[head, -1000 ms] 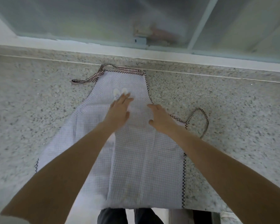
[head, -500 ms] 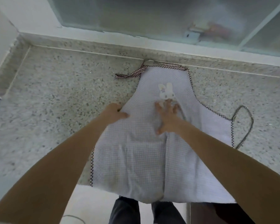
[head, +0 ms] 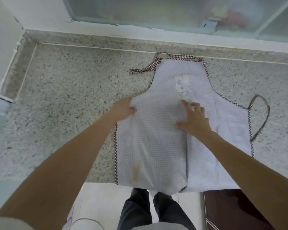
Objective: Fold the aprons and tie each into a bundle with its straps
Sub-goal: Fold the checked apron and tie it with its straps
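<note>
Seemingly both hands (head: pixel 158 113) on apron (head: pixel 153 146).

A speckled stone counter (head: pixel 65 100) carries a pale checked apron (head: pixel 156 146), spread flat toward the right side. The bib points at the back edge, where the neck strap (head: pixel 179 56) lies along the raised stone lip. One checked tie (head: pixel 140 70) rests left of the bib; a thin dark tie (head: pixel 263 120) loops on the counter right of the apron. The hem hangs over the front edge. The back left corner is bare stone.
</note>
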### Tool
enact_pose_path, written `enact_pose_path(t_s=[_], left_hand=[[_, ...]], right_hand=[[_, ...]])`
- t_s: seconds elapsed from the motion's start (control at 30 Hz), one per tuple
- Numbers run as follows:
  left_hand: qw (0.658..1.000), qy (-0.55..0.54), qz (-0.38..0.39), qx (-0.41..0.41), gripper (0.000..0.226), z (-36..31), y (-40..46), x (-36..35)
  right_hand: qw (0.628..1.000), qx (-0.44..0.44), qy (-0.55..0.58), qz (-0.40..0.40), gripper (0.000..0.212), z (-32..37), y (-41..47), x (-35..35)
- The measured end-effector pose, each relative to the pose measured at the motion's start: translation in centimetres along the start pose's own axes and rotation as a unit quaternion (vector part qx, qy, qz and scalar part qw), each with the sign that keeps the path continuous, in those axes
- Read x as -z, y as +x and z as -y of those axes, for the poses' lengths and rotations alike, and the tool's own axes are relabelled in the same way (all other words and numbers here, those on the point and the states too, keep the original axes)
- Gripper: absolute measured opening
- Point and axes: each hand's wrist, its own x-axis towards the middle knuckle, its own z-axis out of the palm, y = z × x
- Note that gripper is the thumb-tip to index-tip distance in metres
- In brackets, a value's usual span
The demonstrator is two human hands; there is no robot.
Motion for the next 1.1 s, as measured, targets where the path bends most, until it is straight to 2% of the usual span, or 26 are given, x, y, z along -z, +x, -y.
enact_pose_path(t_s=[0.07, 0.13, 0.17, 0.2, 0.27, 0.33, 0.37, 0.47, 0.57, 0.67, 0.77, 0.83, 0.9, 0.97, 1.03, 1.1], left_hand=[[0.995, 0.061, -0.072, 0.027, 0.046, -0.6, -0.3, -1.3], [0.959, 0.200, -0.192, 0.058, 0.051, -1.7, -1.7, -3.1], [0.941, 0.250, -0.227, 0.025, 0.057, -2.4, -2.4, -4.0], [0.935, 0.276, -0.222, -0.030, 0.062, -3.1, -3.0, -5.1], [0.935, 0.322, -0.107, -0.099, 0.079, -4.3, -4.1, -8.0], [0.940, 0.338, 0.008, -0.054, 0.110, -4.7, -4.8, -10.2], [0.942, 0.332, 0.043, -0.025, 0.122, -4.6, -4.9, -11.1], [0.938, 0.334, 0.092, 0.006, 0.142, -4.2, -5.0, -12.6], [0.930, 0.353, 0.104, 0.001, 0.148, -3.5, -4.9, -11.5], [0.916, 0.382, 0.118, -0.021, 0.148, -2.9, -5.2, -10.2], [0.913, 0.397, 0.089, -0.030, 0.145, -2.6, -5.6, -10.4], [0.913, 0.404, 0.045, -0.036, 0.140, -2.7, -6.5, -11.3], [0.911, 0.409, -0.009, -0.055, 0.129, -3.0, -7.7, -12.3], [0.909, 0.400, -0.070, -0.092, 0.109, -2.9, -9.0, -13.0], [0.920, 0.358, -0.113, -0.109, 0.085, -2.4, -10.2, -13.5], [0.942, 0.288, -0.154, -0.072, 0.069, -1.4, -11.4, -13.6]], right_hand=[[0.998, -0.017, 0.022, 0.055, 0.099, -0.8, -1.0, -0.8], [0.993, -0.004, 0.020, 0.117, 0.104, -1.8, -1.6, -1.5], [0.990, 0.003, 0.023, 0.136, 0.105, -2.1, -1.6, -1.7], [0.989, 0.010, 0.031, 0.145, 0.105, -2.2, -1.7, -1.9], [0.988, 0.019, 0.061, 0.141, 0.103, -2.5, -2.0, -1.9], [0.988, 0.000, 0.097, 0.117, 0.095, -3.1, -2.4, -1.6], [0.990, -0.026, 0.094, 0.100, 0.090, -3.6, -2.8, -1.4], [0.988, -0.087, 0.031, 0.122, 0.081, -5.6, -4.3, -1.7], [0.983, -0.062, -0.019, 0.170, 0.083, -7.6, -5.0, -2.1], [0.978, 0.013, -0.072, 0.197, 0.106, -9.4, -5.0, -1.5], [0.976, 0.040, -0.103, 0.190, 0.126, -9.6, -5.2, -0.9], [0.981, 0.047, -0.116, 0.150, 0.122, -8.8, -6.1, -0.7], [0.990, 0.054, -0.103, 0.077, 0.103, -7.8, -7.8, -1.0], [0.997, 0.050, -0.057, 0.017, 0.082, -6.5, -9.8, -2.0], [0.998, 0.060, -0.025, 0.026, 0.082, -5.1, -11.8, -3.4], [0.994, 0.073, -0.026, 0.074, 0.092, -3.6, -13.3, -4.9]])
